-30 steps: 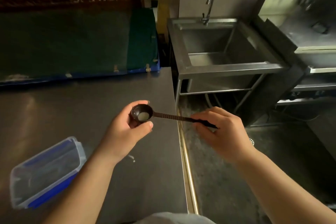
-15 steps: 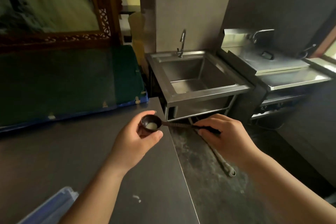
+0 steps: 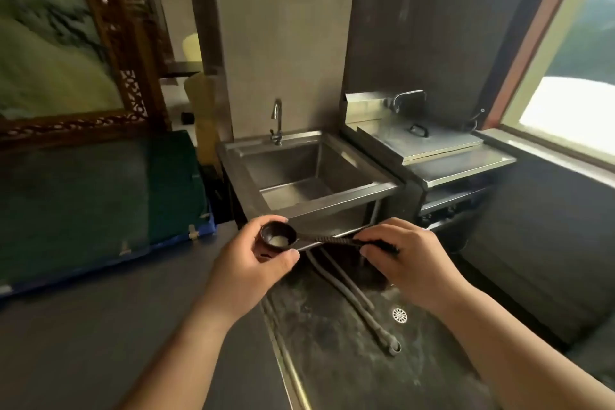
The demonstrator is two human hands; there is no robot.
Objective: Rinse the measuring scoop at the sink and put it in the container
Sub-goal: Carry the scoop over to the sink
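A dark measuring scoop (image 3: 279, 236) with a long ribbed handle is held level between both hands, with a little pale residue in its bowl. My left hand (image 3: 246, 263) cups the bowl with thumb and fingers. My right hand (image 3: 406, 260) pinches the far end of the handle. A steel sink (image 3: 319, 200) with a curved tap (image 3: 277, 120) stands just beyond the scoop, its basin empty. The container is out of view.
A dark steel counter (image 3: 116, 326) runs under my left arm, its edge strip beside a stained floor with grey hoses (image 3: 352, 299) and a round drain (image 3: 399, 314). A lidded steel appliance (image 3: 432, 146) stands right of the sink. A green covered crate (image 3: 93, 196) sits at the left.
The view has lifted and moved closer to the sink, so the blue-lidded container has dropped out of frame. Both hands keep the same hold on the scoop.
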